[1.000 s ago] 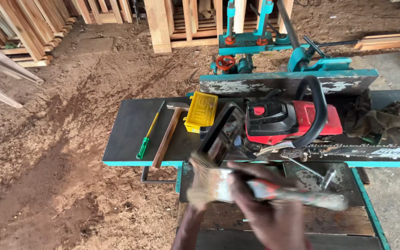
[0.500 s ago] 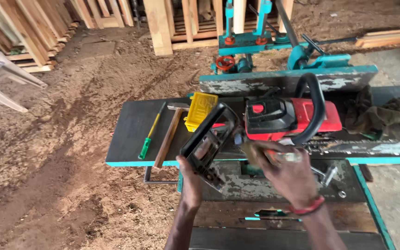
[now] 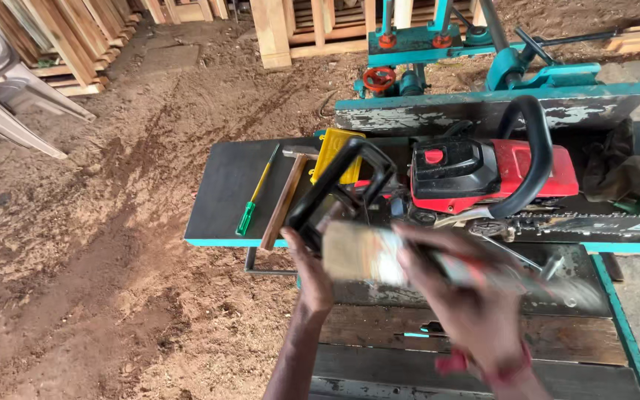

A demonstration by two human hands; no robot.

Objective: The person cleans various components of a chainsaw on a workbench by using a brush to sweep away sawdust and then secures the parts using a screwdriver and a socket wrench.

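Glossy red plastic is seen on the chainsaw point(image 3: 494, 174). The hammer handle point(image 3: 281, 204) is shown as bare wood. The table top point(image 3: 220, 196) is seen as matt dark metal.

A woodworking yard or sawmill workshop, seen from above: the earth floor point(image 3: 98, 281) is covered in reddish sawdust, with stacks of sawn timber and wooden frames point(image 3: 53, 37) along the far edge. A dark metal bench point(image 3: 224, 192) with teal trim carries a red and black chainsaw point(image 3: 483, 174), a wooden-handled hammer point(image 3: 284, 196), a green screwdriver point(image 3: 255, 194) and a yellow block point(image 3: 336, 152). Behind it stands a teal machine with a red handwheel point(image 3: 379, 77).
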